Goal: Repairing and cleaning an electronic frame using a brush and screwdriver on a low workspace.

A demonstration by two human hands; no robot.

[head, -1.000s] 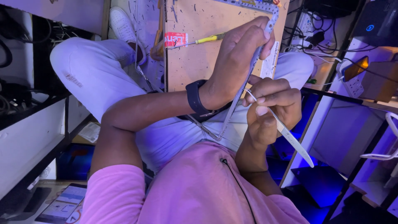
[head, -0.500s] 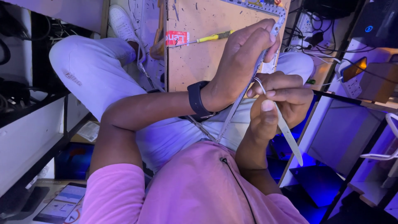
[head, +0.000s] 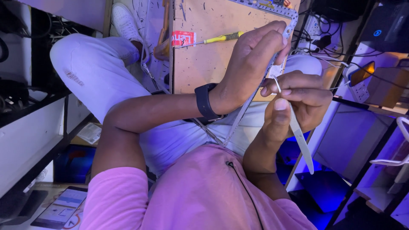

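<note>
On the wooden board (head: pixel 204 64) a yellow-handled screwdriver (head: pixel 221 39) is lying flat, parked within reach. The left hand (head: pixel 251 64) is clamping a long thin perforated strip (head: pixel 243 116), bracing it across the lap, while the right hand (head: pixel 298 102) is pinching a slim white plastic tool (head: pixel 303 145) against it, fingers closed tight.

I see a small red label (head: pixel 183 38) with white marks lying on the wooden board (head: pixel 204 64) past my knee, a flat printed paper box (head: pixel 64 204) by my elbow, and a dark screen (head: pixel 383 25) with a tiny blue light.
</note>
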